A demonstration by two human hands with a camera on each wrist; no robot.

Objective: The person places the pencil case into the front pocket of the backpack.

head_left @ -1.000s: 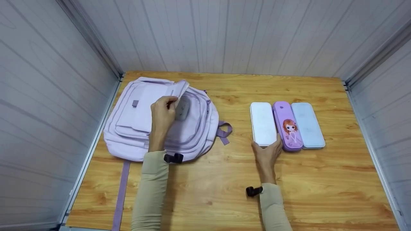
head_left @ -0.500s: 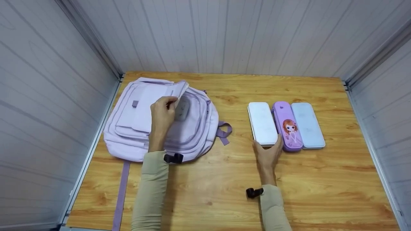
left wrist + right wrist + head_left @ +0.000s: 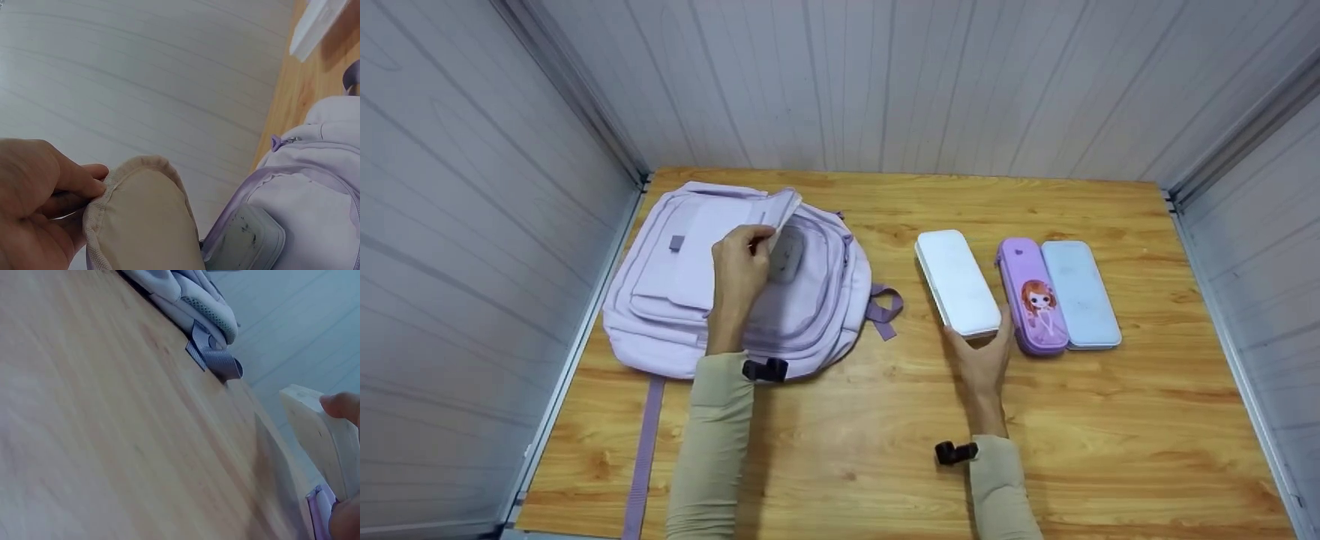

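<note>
My left hand (image 3: 739,270) pinches flap (image 3: 149,225) of bag (image 3: 682,217) near left edge of desk (image 3: 847,435); right hand (image 3: 981,365) grips white case (image 3: 958,283), well in from right edge. Step seems lifting; next move calls for firm grip.

Raised white case (image 3: 958,283) slants near the open lilac backpack (image 3: 679,274)

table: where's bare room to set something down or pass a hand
The table is bare between the left sleeve and right sleeve, and from the blue case to the right wall. A strip between the purple case and back wall is free. Crowded: the left side, with the bag and left hand, and the purple case close beside the blue one.
</note>
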